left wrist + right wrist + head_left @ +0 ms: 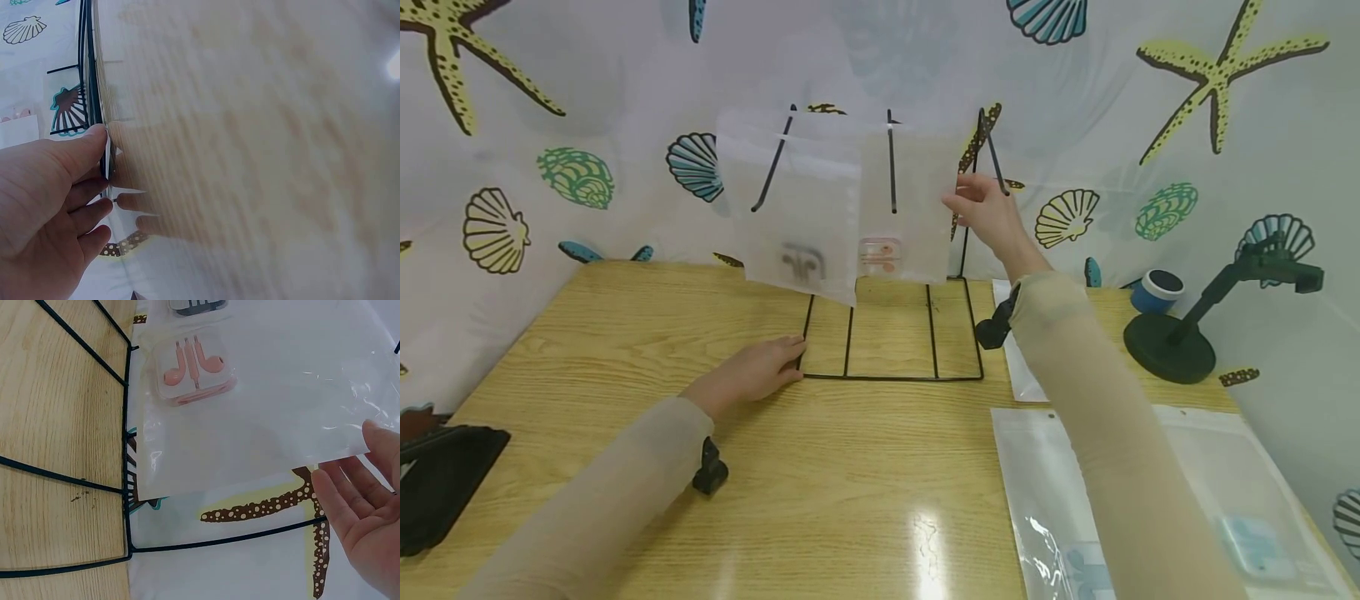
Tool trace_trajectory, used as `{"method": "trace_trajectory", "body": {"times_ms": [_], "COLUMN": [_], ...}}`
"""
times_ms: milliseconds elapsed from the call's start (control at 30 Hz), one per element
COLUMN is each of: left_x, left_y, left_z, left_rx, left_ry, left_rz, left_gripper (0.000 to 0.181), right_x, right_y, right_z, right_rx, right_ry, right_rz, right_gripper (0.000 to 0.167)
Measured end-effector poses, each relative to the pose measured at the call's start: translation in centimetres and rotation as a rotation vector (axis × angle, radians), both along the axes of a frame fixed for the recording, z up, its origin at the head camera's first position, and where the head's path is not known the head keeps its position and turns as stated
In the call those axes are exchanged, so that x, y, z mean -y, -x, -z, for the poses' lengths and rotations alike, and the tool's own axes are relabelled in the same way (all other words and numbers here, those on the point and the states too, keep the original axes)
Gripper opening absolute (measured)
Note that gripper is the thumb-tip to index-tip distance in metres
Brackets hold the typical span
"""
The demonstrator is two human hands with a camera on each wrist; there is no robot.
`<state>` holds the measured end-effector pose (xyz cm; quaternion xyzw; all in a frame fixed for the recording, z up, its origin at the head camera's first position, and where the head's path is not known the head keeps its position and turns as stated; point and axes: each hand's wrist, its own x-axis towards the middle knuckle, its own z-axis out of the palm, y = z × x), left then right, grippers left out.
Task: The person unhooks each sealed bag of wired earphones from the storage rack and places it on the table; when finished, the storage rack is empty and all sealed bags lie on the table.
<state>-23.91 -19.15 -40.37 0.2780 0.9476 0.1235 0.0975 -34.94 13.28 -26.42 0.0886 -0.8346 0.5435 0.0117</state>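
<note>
A black wire display rack (892, 378) stands on the table with three prongs at its top. My left hand (748, 375) holds the rack's front left corner, thumb and fingers at the wire in the left wrist view. A clear bag with dark earphones (802, 262) hangs on the left prong. On the middle prong hangs a clear bag with pink earphones (194, 365) in a small case. My right hand (988, 212) is at this bag's right edge; the right wrist view shows the thumb (381, 447) apart from the fingers there. The right prong (996, 154) bears no bag.
More clear bags (1026, 467) lie on the right of the table, partly under my right forearm. Behind them stand a black stand (1172, 350) and a blue and white round container (1157, 292). A black object (452, 483) is at the left edge. A shell-patterned cloth hangs behind.
</note>
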Motion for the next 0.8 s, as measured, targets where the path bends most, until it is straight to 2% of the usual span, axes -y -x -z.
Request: {"method": "trace_trajectory", "body": {"times_ms": [133, 300, 533, 800], "left_x": [-0.04, -0.06, -0.04, -0.07], "left_y": [-0.06, -0.03, -0.14, -0.17], "left_z": [-0.09, -0.06, -0.10, -0.18], "left_rx": [-0.004, -0.010, -0.016, -0.014], "left_ry": [-0.004, 0.001, -0.005, -0.006], "left_rz": [0.004, 0.008, 0.011, 0.011], "left_gripper": [0.055, 0.055, 0.055, 0.054], "right_x": [0.46, 0.63, 0.62, 0.48], "right_y": [0.05, 0.07, -0.07, -0.47], "right_z": [-0.08, -0.05, 0.09, 0.10], "right_rx": [0.021, 0.030, 0.023, 0.009], "right_ry": [0.042, 0.045, 0.062, 0.078], "right_rz": [0.026, 0.049, 0.044, 0.050], "right_gripper": [0.048, 0.043, 0.032, 0.032]}}
